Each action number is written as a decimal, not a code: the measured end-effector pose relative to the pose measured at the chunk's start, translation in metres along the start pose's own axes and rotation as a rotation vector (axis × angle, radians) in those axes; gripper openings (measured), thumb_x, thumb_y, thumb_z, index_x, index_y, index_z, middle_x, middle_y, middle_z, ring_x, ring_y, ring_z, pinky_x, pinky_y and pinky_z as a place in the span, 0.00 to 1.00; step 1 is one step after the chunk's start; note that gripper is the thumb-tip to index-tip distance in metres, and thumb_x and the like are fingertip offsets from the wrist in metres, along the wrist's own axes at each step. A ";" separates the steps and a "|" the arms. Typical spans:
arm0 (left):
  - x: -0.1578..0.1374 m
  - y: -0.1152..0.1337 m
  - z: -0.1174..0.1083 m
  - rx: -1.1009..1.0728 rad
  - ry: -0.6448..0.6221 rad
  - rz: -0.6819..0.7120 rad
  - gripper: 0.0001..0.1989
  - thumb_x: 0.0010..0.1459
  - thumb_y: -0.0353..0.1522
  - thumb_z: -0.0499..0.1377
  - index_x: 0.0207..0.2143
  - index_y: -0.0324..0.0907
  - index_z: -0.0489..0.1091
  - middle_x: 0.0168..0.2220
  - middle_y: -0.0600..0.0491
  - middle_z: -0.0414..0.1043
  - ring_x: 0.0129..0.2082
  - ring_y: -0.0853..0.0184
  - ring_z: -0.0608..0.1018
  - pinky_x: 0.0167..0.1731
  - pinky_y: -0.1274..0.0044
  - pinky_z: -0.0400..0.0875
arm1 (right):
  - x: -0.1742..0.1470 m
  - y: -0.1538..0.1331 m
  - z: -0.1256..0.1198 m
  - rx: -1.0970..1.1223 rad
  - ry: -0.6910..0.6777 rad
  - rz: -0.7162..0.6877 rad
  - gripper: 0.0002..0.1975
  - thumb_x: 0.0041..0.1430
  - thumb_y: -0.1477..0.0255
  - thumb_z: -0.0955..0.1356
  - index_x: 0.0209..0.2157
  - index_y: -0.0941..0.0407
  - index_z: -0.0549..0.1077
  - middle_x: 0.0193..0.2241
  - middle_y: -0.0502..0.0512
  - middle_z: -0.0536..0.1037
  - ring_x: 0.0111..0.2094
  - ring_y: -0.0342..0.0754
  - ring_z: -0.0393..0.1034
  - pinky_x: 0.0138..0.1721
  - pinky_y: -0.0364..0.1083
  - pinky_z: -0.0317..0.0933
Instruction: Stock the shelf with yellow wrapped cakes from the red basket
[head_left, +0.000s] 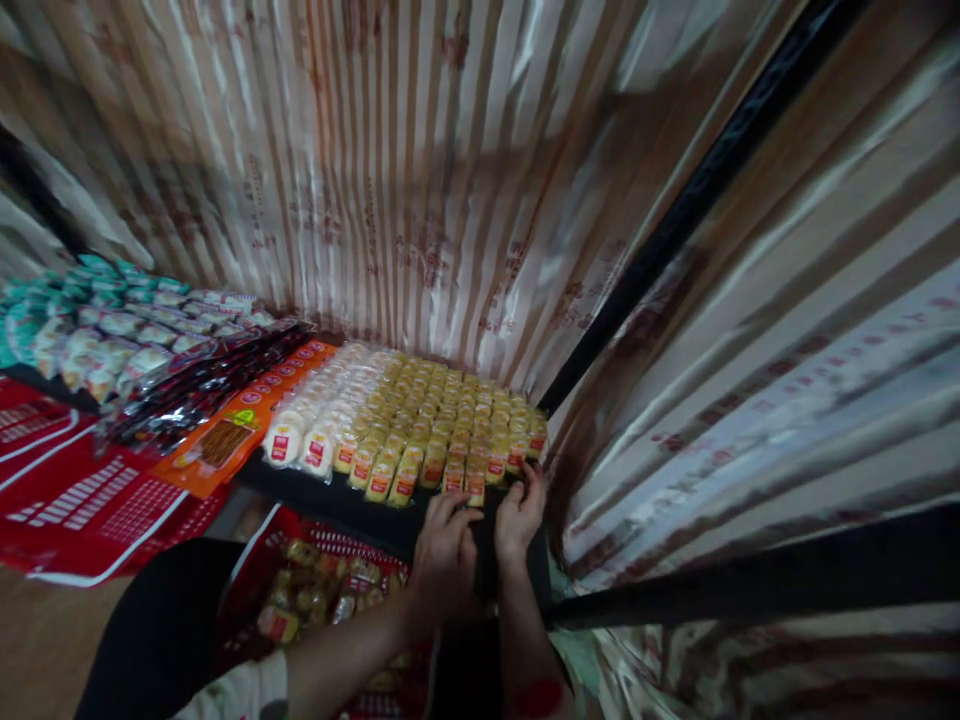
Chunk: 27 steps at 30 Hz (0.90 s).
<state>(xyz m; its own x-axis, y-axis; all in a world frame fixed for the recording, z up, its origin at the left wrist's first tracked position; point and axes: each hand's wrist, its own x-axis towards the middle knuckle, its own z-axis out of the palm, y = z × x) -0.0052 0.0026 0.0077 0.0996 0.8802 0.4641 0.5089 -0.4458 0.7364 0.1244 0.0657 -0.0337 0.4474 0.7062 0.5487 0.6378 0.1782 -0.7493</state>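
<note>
Rows of small yellow snacks in clear wrappers with red labels (405, 475) stand packed together on a dark shelf (337, 497). My left hand (444, 548) is at the front edge of these rows, its fingertips against the foremost packets, fingers extended and slightly bent. Farther right, my right hand (520, 512) reaches the front of the right-end rows, with thumb and fingers apart by the packets. No packet shows lifted in either hand. White wrapped snacks (300, 425) adjoin the yellow ones on the left.
A red basket (247, 560) below the shelf holds loose wrapped snacks (304, 590). Left along the shelf lie an orange flat pack (217, 440), dark shiny packs (187, 390) and green-white packets (97, 310). More red baskets (67, 490) stand at left. Striped sheeting (420, 200) and a black post (675, 220) border the shelf.
</note>
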 end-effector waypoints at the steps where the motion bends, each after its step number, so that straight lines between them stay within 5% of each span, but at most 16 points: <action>1: -0.008 -0.010 -0.010 0.025 0.019 -0.056 0.18 0.50 0.20 0.47 0.39 0.41 0.70 0.45 0.47 0.68 0.48 0.64 0.68 0.50 0.69 0.65 | 0.002 -0.004 -0.003 -0.009 0.054 -0.011 0.19 0.60 0.71 0.53 0.48 0.62 0.65 0.50 0.70 0.66 0.56 0.56 0.56 0.55 0.61 0.50; 5: -0.020 -0.041 -0.042 0.100 0.108 -0.207 0.18 0.51 0.21 0.47 0.41 0.40 0.68 0.46 0.46 0.67 0.48 0.62 0.68 0.51 0.66 0.64 | -0.001 -0.032 -0.001 -0.023 0.106 -0.159 0.15 0.60 0.71 0.57 0.43 0.62 0.70 0.44 0.69 0.71 0.49 0.53 0.63 0.53 0.54 0.57; 9: -0.020 -0.053 -0.055 0.104 0.158 -0.314 0.19 0.50 0.21 0.47 0.43 0.40 0.66 0.44 0.48 0.68 0.47 0.62 0.69 0.51 0.66 0.64 | -0.029 -0.070 0.017 0.071 -0.081 -0.237 0.13 0.60 0.71 0.58 0.38 0.58 0.72 0.35 0.60 0.75 0.41 0.48 0.69 0.46 0.50 0.63; 13: -0.020 -0.058 -0.052 0.083 0.100 -0.371 0.22 0.47 0.20 0.48 0.46 0.37 0.65 0.45 0.46 0.69 0.49 0.62 0.69 0.52 0.67 0.63 | -0.059 -0.089 0.038 0.100 -0.331 -0.093 0.15 0.60 0.71 0.57 0.41 0.58 0.72 0.38 0.58 0.77 0.41 0.47 0.71 0.45 0.48 0.64; 17: -0.018 -0.059 -0.049 0.055 0.054 -0.420 0.24 0.46 0.19 0.48 0.47 0.37 0.65 0.49 0.45 0.68 0.52 0.63 0.68 0.54 0.68 0.61 | -0.069 -0.086 0.049 0.104 -0.373 0.114 0.17 0.58 0.70 0.58 0.45 0.58 0.70 0.41 0.59 0.77 0.40 0.47 0.73 0.42 0.48 0.66; 27: -0.016 -0.060 -0.047 -0.021 0.092 -0.453 0.22 0.46 0.19 0.48 0.43 0.40 0.66 0.46 0.47 0.69 0.49 0.65 0.71 0.53 0.68 0.64 | -0.074 -0.082 0.060 0.183 -0.377 0.261 0.17 0.52 0.69 0.63 0.45 0.58 0.69 0.37 0.56 0.76 0.34 0.46 0.73 0.37 0.46 0.68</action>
<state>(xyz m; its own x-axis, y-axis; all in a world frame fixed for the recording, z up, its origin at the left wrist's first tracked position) -0.0776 0.0076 -0.0200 -0.2059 0.9693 0.1343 0.4660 -0.0235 0.8845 0.0018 0.0400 -0.0350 0.2983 0.9360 0.1867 0.3987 0.0555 -0.9154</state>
